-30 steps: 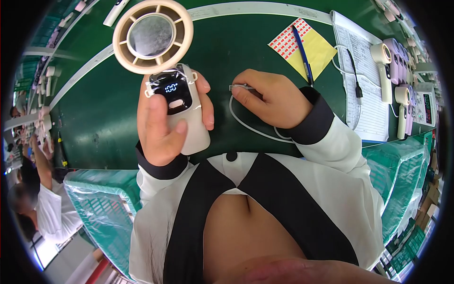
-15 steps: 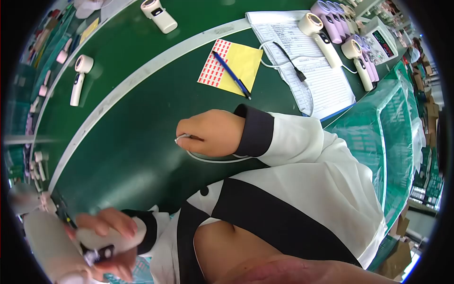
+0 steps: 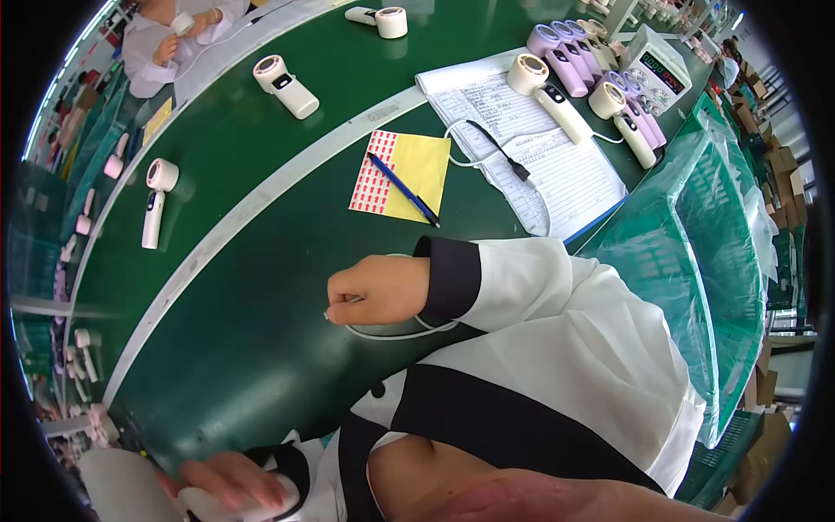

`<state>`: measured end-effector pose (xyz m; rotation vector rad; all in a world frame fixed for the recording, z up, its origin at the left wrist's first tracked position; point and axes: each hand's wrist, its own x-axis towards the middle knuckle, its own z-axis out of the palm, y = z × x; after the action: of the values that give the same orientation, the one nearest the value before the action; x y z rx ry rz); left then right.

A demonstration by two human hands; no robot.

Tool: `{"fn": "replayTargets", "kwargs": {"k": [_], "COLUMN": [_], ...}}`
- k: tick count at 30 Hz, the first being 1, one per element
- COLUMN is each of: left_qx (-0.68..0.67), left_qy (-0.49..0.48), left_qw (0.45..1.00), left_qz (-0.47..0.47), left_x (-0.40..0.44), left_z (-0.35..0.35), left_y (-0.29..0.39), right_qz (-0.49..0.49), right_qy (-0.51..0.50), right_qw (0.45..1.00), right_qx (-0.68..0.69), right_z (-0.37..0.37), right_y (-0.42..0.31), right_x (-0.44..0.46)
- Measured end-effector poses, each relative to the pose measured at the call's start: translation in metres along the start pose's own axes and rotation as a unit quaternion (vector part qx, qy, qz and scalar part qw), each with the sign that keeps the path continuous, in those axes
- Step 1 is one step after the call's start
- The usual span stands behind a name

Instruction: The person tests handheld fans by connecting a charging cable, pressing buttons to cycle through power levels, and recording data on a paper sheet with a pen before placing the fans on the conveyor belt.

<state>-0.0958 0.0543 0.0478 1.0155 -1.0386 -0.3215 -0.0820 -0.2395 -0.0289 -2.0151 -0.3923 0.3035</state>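
My right hand [image 3: 378,289] is closed in a pinch over the green table, around the end of a white cable [image 3: 383,337] that loops back under the sleeve. The tip in its fingers is mostly hidden. At the lower left edge, my left hand [image 3: 230,480] wraps its fingers around the handle of a white handheld fan [image 3: 126,487]. The fan's large round head points left and is partly cut off by the frame. Above the right hand, a blue pen [image 3: 403,189] lies on a yellow sheet [image 3: 424,178] with red stickers.
Written papers [image 3: 496,165] carry a cream fan [image 3: 561,113] and a black-ended cable. Purple fans [image 3: 565,65] stand by a meter with a lit display [image 3: 657,70]. A green plastic-lined crate [image 3: 696,252] is at right. More fans [image 3: 287,87] lie beyond the grey strip; a co-worker [image 3: 178,39] sits across.
My view has tilted, so the tabletop things appear lower and the co-worker shows more at upper left. The fan in my left hand sits lower in view, its handle display no longer visible.
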Motion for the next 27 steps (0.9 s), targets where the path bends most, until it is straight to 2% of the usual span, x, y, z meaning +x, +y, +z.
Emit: {"fn": "replayTargets", "kwargs": {"k": [3,4,5,6,8,10,11,13,14,18,19,23,24,25,26,27], "left_qx": [0.066,-0.036,-0.136,-0.133,-0.214,-0.266,-0.253,-0.361,-0.360,-0.139,-0.141,-0.112,-0.111,0.054,0.217,0.374], "left_qy": [-0.031,0.151,0.328,0.334,0.175,0.128,0.139,0.169,0.189,0.194,0.198,0.189,0.189,0.166,0.138,0.108], "left_qw": [0.995,0.985,0.931,0.930,0.943,0.929,0.927,0.880,0.876,0.903,0.902,0.925,0.926,0.947,0.941,0.907], "left_qz": [-0.072,-0.078,-0.079,-0.079,-0.185,-0.222,-0.237,-0.259,-0.261,-0.357,-0.357,-0.309,-0.307,-0.268,-0.219,-0.161], "left_x": [-0.018,-0.007,0.010,0.017,0.021,0.033,0.039,0.046,0.047,0.055,0.052,0.044,0.043,0.040,0.038,0.036], "left_z": [-0.026,0.007,0.038,0.036,0.031,0.034,0.039,0.036,0.037,0.038,0.039,0.041,0.042,0.044,0.045,0.046], "left_y": [-0.004,-0.015,-0.028,-0.039,-0.068,-0.091,-0.097,-0.101,-0.100,-0.093,-0.095,-0.104,-0.105,-0.105,-0.105,-0.104], "right_qz": [-0.005,-0.027,-0.050,-0.051,-0.211,-0.203,-0.198,-0.095,-0.090,-0.054,-0.052,0.000,-0.002,-0.003,-0.005,-0.007], "right_qy": [-0.031,-0.001,0.028,0.021,0.131,0.116,0.098,0.101,0.086,0.064,0.061,0.167,0.168,0.151,0.132,0.112], "right_qw": [0.999,0.997,0.991,0.991,0.940,0.936,0.934,0.950,0.949,0.917,0.917,0.923,0.923,0.891,0.852,0.807], "right_qx": [0.037,0.079,0.120,0.122,0.233,0.264,0.280,0.280,0.291,0.390,0.391,0.346,0.346,0.429,0.507,0.579], "right_z": [-0.007,-0.008,-0.010,-0.012,-0.013,-0.017,-0.021,-0.027,-0.026,-0.025,-0.024,-0.021,-0.021,-0.020,-0.018,-0.018], "right_y": [-0.001,-0.001,-0.002,-0.001,-0.002,-0.015,-0.017,-0.017,-0.017,-0.017,-0.016,-0.010,-0.010,-0.010,-0.010,-0.010], "right_x": [0.001,0.000,0.001,0.002,0.005,-0.002,-0.004,-0.004,-0.003,0.001,0.001,0.001,0.001,0.002,0.003,0.004]}}
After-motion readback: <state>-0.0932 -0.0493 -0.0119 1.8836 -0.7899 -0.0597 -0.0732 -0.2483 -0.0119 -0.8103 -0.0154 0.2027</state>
